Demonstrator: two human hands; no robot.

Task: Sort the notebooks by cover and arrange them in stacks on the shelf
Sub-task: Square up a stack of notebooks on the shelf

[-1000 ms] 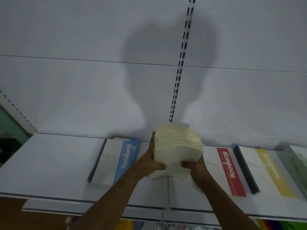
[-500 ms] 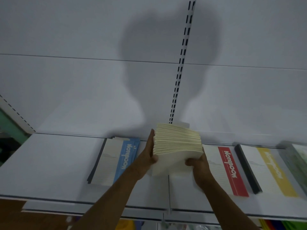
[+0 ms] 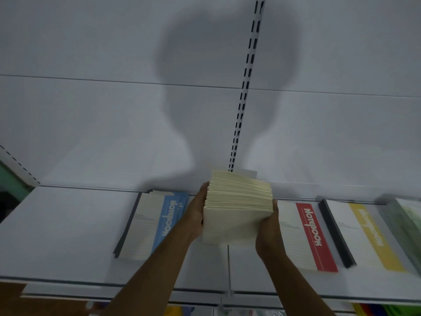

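Observation:
A thick stack of cream notebooks (image 3: 237, 208) stands tilted over the middle of the white shelf (image 3: 59, 229), page edges toward me. My left hand (image 3: 196, 215) grips its left side and my right hand (image 3: 268, 226) grips its right side and lower corner. A blue-striped notebook stack (image 3: 152, 224) lies flat to the left. To the right lie a red-striped notebook (image 3: 312, 236), partly hidden by my right hand, and a yellow-striped notebook (image 3: 366, 233). A green-covered stack (image 3: 407, 224) sits at the far right edge.
A white back panel rises behind the shelf, with a slotted upright rail (image 3: 246, 87) down its middle. The shelf's front edge (image 3: 68, 281) runs below my forearms. Colourful items (image 3: 387, 311) show on a lower level at the bottom right.
The held stack has shifted slightly up and back. My left fingers have moved from the front of the stack to its left side, and my right hand has slid along the right edge.

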